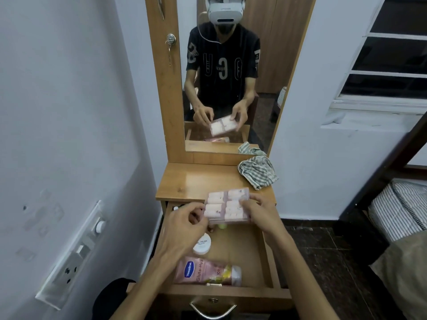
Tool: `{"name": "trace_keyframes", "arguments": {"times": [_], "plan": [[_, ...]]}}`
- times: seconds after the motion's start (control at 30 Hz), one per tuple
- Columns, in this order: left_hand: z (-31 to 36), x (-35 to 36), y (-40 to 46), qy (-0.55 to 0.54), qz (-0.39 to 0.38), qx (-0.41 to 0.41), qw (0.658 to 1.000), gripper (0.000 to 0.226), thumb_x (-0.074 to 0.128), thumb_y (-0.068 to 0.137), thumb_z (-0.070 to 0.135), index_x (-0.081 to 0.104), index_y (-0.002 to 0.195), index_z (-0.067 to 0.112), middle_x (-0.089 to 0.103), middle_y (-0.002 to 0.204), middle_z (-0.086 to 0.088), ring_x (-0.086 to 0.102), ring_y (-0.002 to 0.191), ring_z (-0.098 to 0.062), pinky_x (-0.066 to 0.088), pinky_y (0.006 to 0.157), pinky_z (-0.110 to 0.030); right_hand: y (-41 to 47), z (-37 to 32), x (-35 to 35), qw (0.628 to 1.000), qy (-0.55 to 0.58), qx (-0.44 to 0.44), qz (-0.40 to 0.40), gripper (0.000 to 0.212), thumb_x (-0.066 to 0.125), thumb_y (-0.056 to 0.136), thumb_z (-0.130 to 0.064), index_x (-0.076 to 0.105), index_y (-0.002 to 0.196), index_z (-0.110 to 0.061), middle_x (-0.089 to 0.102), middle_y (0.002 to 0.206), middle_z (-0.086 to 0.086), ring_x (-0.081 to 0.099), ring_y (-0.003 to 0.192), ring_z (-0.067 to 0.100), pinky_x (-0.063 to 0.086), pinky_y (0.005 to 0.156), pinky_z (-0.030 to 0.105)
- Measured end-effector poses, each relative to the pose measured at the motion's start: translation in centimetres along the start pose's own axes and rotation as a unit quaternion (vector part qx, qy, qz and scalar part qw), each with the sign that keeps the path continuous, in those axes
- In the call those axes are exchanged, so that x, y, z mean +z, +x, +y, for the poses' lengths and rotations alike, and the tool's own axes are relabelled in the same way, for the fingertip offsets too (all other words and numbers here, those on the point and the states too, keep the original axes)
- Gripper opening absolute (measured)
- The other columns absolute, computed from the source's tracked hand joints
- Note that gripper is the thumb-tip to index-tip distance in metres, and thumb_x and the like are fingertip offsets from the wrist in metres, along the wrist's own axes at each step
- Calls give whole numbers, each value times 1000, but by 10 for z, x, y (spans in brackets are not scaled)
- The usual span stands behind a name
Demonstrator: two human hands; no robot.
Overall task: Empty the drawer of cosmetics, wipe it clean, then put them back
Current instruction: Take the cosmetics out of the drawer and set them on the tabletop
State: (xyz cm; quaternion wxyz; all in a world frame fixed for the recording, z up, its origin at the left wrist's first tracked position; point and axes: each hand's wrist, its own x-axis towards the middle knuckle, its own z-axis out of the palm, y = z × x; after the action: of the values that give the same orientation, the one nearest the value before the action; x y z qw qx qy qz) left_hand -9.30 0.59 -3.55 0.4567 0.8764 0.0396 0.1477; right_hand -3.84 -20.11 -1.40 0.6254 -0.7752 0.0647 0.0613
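Our fingers (pixel 248 202) curl round a clear box (pixel 227 205) of pale pink pieces: the right hand (pixel 258 210) grips its right edge, and the left hand (pixel 184 224) pinches its left edge between thumb and fingertips. We hold the box in the air over the far end of the open drawer (pixel 269 255), just below the front edge of the dresser top (pixel 196 179).

Inside the drawer we see a pink lotion tube (pixel 203 272) lying on its side near the front, with a small white jar (pixel 202 244) behind it, partly covered by our left wrist. A few small items sit at the back under the box and the left hand, too hidden to make out. The drawer's metal handle (pixel 212 309) hangs at the bottom edge.

On the dresser top a crumpled checked cloth (pixel 257 170) lies at the right rear corner, against the mirror (pixel 231 77). The mirror shows us holding the same box with both hands. A switch panel (pixel 74 257) is fixed to the wall on the left.
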Motion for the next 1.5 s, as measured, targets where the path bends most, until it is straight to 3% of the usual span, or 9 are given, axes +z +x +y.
{"name": "trace_keyframes", "arguments": {"times": [0.1, 0.23, 0.37, 0.47, 0.67, 0.8, 1.17, 1.37, 1.5], "plan": [[-7, -15, 20, -5, 22, -32, 999, 39, 76, 76, 16, 75, 112, 29, 70, 78, 16, 64, 74, 2, 47, 64, -7, 21, -9, 25, 1000, -2, -17, 24, 30, 71, 94, -20, 65, 123, -19, 75, 103, -1, 74, 89, 11, 61, 74, 29], [-29, -32, 46, 2, 36, -75, 997, 40, 79, 76, 22, 74, 115, 29, 73, 78, 12, 67, 77, 2, 59, 79, -30, 45, -14, 69, 999, -28, 11, 20, 40, 78, 90, -21, 59, 126, -16, 75, 108, 8, 75, 94, 23, 62, 87, 50], [-50, -40, 70, 18, 69, -82, 994, 38, 77, 77, 19, 75, 115, 27, 76, 85, 15, 69, 77, 5, 59, 81, -27, 66, -21, 102, 997, -80, 7, 11, 39, 79, 88, -24, 60, 123, -23, 77, 109, 3, 75, 93, 17, 62, 86, 39], [-62, -42, 83, 39, 82, -79, 993, 38, 76, 79, 19, 75, 117, 26, 77, 104, 5, 72, 93, -11, 58, 91, -35, 80, -27, 118, 993, -114, -5, -15, 38, 76, 88, -23, 67, 124, -21, 76, 116, 2, 72, 103, 18, 57, 95, 35], [-75, -37, 102, 52, 113, -79, 989, 40, 75, 78, 18, 75, 117, 29, 78, 109, 3, 70, 98, -18, 50, 85, -26, 101, -31, 138, 981, -187, -48, -18, 29, 73, 81, -23, 75, 109, -18, 78, 107, 0, 72, 99, 20, 56, 83, 29], [-82, -29, 111, 37, 154, -102, 982, 39, 74, 78, 18, 76, 116, 29, 79, 103, 0, 56, 70, 1, 44, 77, -20, 111, -28, 145, 972, -218, -90, -12, 26, 69, 78, -23, 79, 101, -17, 78, 98, 5, 71, 94, 25, 59, 81, 38], [-94, -22, 130, 0, 170, -121, 978, 41, 70, 80, 21, 74, 118, 34, 71, 83, 13, 58, 67, 6, 40, 64, -8, 128, -26, 152, 965, -244, -98, 18, 40, 68, 79, -44, 72, 117, -33, 75, 103, -2, 69, 96, 23, 47, 71, 28], [-94, -22, 128, 4, 146, -120, 982, 49, 72, 81, 24, 67, 130, 30, 76, 112, -3, 70, 96, -20, 52, 81, -25, 130, -22, 154, 964, -244, -99, 30, 44, 70, 81, -46, 69, 120, -25, 72, 107, 3, 68, 100, 25, 55, 79, 33], [-82, -20, 105, 29, 156, -123, 980, 66, 76, 79, 23, 54, 141, 19, 58, 140, -4, 56, 126, -26, 48, 100, -41, 118, -14, 139, 981, -163, -99, 32, 63, 70, 89, -47, 56, 141, -15, 70, 101, -1, 64, 104, 19, 52, 93, 37]]}}
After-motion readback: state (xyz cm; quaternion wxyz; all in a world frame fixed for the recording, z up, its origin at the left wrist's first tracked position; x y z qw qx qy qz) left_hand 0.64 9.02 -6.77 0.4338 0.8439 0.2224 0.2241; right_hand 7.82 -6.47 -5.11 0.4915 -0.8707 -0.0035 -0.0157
